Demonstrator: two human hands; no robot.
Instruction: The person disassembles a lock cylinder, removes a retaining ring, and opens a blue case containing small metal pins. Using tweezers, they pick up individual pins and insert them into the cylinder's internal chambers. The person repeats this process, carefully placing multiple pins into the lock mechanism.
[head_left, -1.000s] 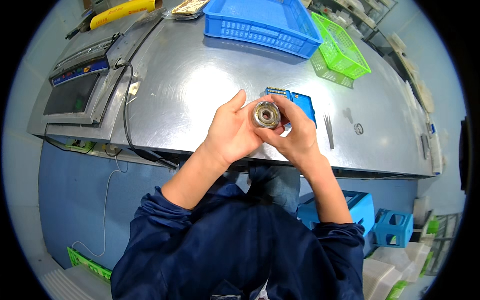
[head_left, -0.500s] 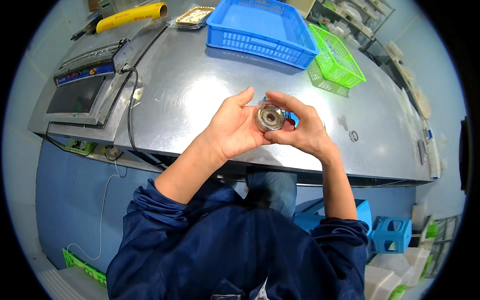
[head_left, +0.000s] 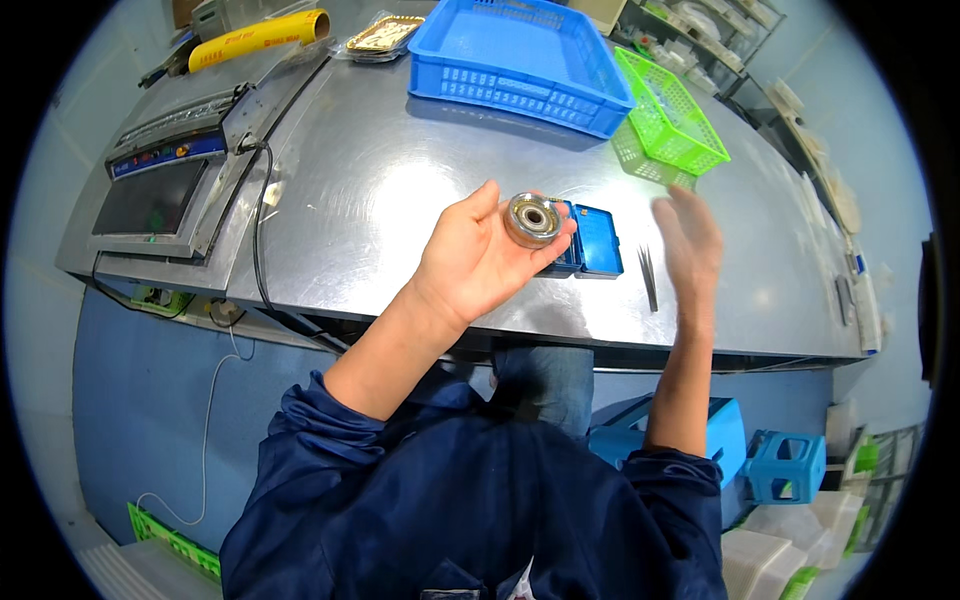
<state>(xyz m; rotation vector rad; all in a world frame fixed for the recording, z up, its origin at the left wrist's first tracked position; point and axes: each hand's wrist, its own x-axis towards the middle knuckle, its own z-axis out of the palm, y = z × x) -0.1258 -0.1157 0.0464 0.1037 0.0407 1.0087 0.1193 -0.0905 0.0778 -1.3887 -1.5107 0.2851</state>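
Observation:
My left hand [head_left: 470,250] is turned palm up and carries a round metal ball bearing [head_left: 533,221] on its curled fingers. The thumb stands off to the side of it. Behind those fingers, a small blue case [head_left: 599,242] lies with its lid spread on the table, its inner half partly hidden by the hand. My right hand [head_left: 688,238] hovers over the table to the right, smeared by motion, so its fingers do not show clearly. Just left of it is a pair of dark tweezers [head_left: 648,278].
A blue plastic crate [head_left: 520,85] and a green basket [head_left: 672,115] stand at the back of the metal table [head_left: 340,200]. On the left is a sealing machine [head_left: 165,185] with a black cable [head_left: 258,220]. A yellow roll [head_left: 260,40] lies beyond it. Blue stools [head_left: 785,467] stand below at right.
My right hand has let go of the bearing and moved right, where it covers the spot of a small ring seen before. The blue case and tweezers have come into sight. The left hand keeps the bearing.

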